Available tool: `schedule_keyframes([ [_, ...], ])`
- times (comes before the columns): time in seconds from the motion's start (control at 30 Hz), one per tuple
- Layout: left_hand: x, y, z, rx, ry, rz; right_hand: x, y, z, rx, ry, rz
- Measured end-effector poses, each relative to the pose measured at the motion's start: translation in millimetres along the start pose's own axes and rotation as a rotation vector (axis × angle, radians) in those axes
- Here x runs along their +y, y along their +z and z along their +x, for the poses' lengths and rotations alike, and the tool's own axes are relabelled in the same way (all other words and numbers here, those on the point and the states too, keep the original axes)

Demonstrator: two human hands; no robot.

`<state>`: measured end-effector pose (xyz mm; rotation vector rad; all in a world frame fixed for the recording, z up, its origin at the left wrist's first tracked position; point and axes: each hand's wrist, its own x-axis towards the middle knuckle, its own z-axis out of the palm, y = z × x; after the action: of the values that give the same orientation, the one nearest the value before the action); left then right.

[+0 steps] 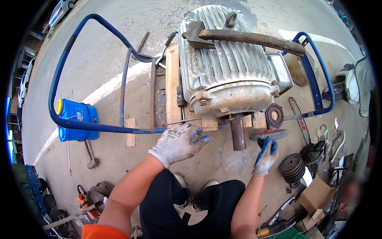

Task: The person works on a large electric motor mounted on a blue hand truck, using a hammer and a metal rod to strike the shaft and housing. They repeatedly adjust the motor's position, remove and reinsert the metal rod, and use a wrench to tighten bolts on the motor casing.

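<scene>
A big, ribbed, silver-painted electric motor rests on wooden planks across a blue tubular cart frame. Its bare, rusty shaft points toward me. My left hand, in a grey glove with blue palm coating, lies over the near blue rail beside a thin metal rod; its fingers are bent and apart. My right hand, gloved alike, has its fingers curled together at the lower edge of a grey wheel with a red centre. Whatever those fingertips pinch is hidden.
A sledgehammer lies across the motor's top. Left stand a blue jug and a hammer. Right lie a dark ring, a chainsaw, a grooved pulley and an open cardboard box.
</scene>
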<state>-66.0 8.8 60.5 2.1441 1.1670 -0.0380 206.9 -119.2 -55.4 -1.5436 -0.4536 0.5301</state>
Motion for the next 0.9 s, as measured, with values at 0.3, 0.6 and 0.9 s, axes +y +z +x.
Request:
schedule_keyframes([
  [0.3,33.1,-107.4,-120.1,-0.509,-0.206,0.022,-83.2,6.0,-158.5,-0.342,0.516,-0.156],
  [0.6,-37.1,-238.3,-170.1,-0.300,-0.117,-0.214,-145.9,22.1,-212.3,-0.585,0.636,-0.798],
  [0.9,-119.4,-345.2,-148.7,-0.480,0.186,-0.299,-184.6,151.0,-311.9,-0.307,0.820,-0.802],
])
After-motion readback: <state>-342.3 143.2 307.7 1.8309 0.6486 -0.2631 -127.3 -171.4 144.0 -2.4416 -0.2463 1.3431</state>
